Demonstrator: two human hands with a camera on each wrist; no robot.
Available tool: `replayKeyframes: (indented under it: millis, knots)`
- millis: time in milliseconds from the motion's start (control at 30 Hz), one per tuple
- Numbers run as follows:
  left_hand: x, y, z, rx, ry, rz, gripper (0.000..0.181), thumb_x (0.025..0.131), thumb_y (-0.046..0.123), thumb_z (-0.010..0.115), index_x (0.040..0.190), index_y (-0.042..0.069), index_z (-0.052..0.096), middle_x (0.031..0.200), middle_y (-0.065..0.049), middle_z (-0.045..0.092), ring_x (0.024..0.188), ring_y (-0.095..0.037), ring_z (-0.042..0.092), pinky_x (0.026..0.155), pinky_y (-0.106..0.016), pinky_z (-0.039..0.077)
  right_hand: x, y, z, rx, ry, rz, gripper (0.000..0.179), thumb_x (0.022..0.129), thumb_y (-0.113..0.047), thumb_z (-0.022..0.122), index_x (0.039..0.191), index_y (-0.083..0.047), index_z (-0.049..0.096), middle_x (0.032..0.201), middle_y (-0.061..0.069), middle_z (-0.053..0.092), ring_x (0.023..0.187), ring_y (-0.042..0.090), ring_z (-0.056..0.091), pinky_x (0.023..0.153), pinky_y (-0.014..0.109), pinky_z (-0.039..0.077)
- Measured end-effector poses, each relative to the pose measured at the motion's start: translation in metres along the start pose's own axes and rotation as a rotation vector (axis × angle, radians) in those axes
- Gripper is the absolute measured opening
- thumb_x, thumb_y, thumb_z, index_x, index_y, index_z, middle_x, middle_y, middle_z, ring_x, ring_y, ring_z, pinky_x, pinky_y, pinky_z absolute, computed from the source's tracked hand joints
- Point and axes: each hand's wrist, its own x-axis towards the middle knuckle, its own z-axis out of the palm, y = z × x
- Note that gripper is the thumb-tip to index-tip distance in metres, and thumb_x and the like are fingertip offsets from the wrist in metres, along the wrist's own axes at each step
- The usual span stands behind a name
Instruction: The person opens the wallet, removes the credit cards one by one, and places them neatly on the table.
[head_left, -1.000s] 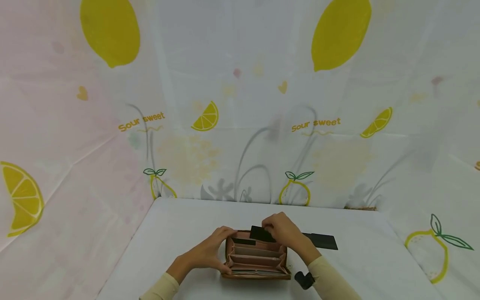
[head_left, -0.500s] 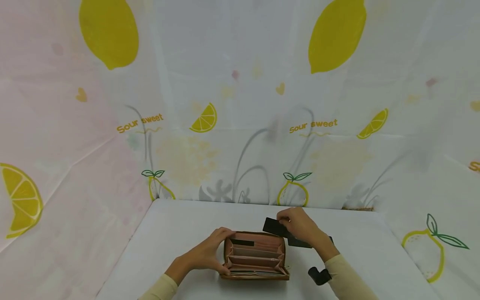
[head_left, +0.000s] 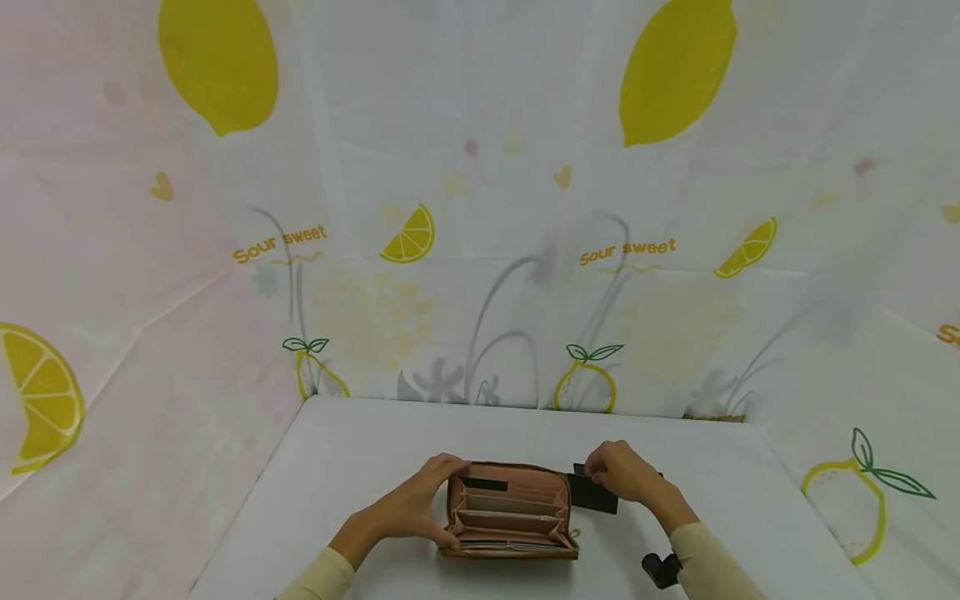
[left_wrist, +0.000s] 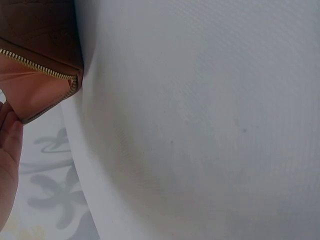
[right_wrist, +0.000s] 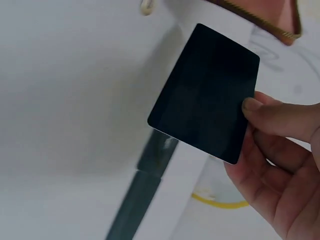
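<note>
Pointing lengthwise toward the wallet point(head_left: 536, 481) — black card point(right_wrist: 205, 92), right hand point(head_left: 626, 472) pinching it.

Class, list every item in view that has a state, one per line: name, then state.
wallet: open
zip: undone
dark strip: partly showing in the wallet
black card: held above the table
dark flat pieces: lying on the table
left hand: gripping the wallet
right hand: pinching the black card
</note>
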Motion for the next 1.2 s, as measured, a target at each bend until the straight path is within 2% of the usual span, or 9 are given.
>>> replayKeyframes:
  millis: [100,233,400,633,800,967,1100,1200]
  knots:
    - [0.000,0.000,0.000,0.005,-0.003,-0.007,0.104,0.066,0.056,0.084,0.147,0.012,0.036,0.140,0.003,0.039,0.127,-0.016,0.039,0.106,-0.041,0.045,-0.006,0.011,0.007,0.022,-0.054,0.012,0.016,0.080,0.010,0.067,0.073,-0.005,0.068,0.070,-0.006,0.060,0.064,0.004,0.048,0.054,0.024,0.045]
    - [0.000,0.002,-0.002,0.001,-0.006,-0.010,0.104,0.066,0.054,0.085,0.147,0.011,0.036,0.140,0.001,0.039,0.128,-0.017,0.039,0.106,-0.041,0.045,-0.011,0.024,0.018,0.028,-0.062,0.030,0.015,0.079,0.008,0.070,0.072,-0.006,0.067,0.070,-0.007,0.057,0.065,0.005,0.045,0.054,0.024,0.043]
    - [0.001,0.005,-0.002,-0.009,-0.015,-0.019,0.103,0.067,0.050,0.087,0.147,0.010,0.036,0.141,0.000,0.039,0.129,-0.017,0.038,0.107,-0.042,0.044,-0.017,0.033,0.031,0.073,-0.052,0.074,0.015,0.076,0.009,0.072,0.081,-0.004,0.066,0.077,-0.002,0.061,0.069,0.009,0.052,0.057,0.027,0.049]
    - [0.001,0.005,-0.002,-0.010,-0.016,-0.032,0.103,0.066,0.053,0.086,0.147,0.011,0.037,0.141,0.001,0.039,0.129,-0.017,0.037,0.107,-0.042,0.044,-0.020,0.036,0.039,0.129,-0.055,0.095,0.024,0.076,0.008,0.075,0.099,0.001,0.071,0.094,0.005,0.066,0.086,0.024,0.064,0.071,0.038,0.058]
    - [0.001,0.005,-0.002,-0.015,-0.016,-0.038,0.104,0.066,0.053,0.086,0.148,0.012,0.036,0.142,0.001,0.038,0.130,-0.017,0.037,0.107,-0.043,0.044,-0.022,0.042,0.041,0.112,-0.060,0.108,0.022,0.077,0.005,0.076,0.099,-0.001,0.076,0.091,-0.001,0.066,0.085,0.019,0.062,0.070,0.033,0.056]
    - [0.001,0.003,-0.001,-0.009,-0.017,-0.034,0.105,0.066,0.055,0.085,0.148,0.012,0.036,0.142,0.001,0.038,0.130,-0.017,0.037,0.107,-0.043,0.044,-0.024,0.044,0.039,0.151,-0.076,0.103,0.023,0.077,0.005,0.076,0.099,0.000,0.076,0.091,0.000,0.065,0.084,0.018,0.061,0.069,0.030,0.056]
    - [0.001,0.002,-0.002,-0.001,-0.011,-0.032,0.104,0.066,0.055,0.085,0.148,0.013,0.036,0.141,0.002,0.039,0.129,-0.017,0.038,0.106,-0.043,0.044,-0.025,0.045,0.041,0.146,-0.028,0.135,0.021,0.079,0.004,0.075,0.098,-0.004,0.073,0.093,-0.001,0.065,0.085,0.018,0.063,0.070,0.031,0.057]
    - [0.000,0.003,-0.002,-0.009,-0.016,-0.044,0.104,0.066,0.054,0.086,0.148,0.013,0.036,0.141,0.002,0.039,0.129,-0.017,0.038,0.107,-0.043,0.044,-0.028,0.042,0.045,0.085,0.036,0.147,0.017,0.082,0.000,0.075,0.098,-0.007,0.072,0.094,-0.004,0.065,0.087,0.017,0.063,0.073,0.034,0.058]
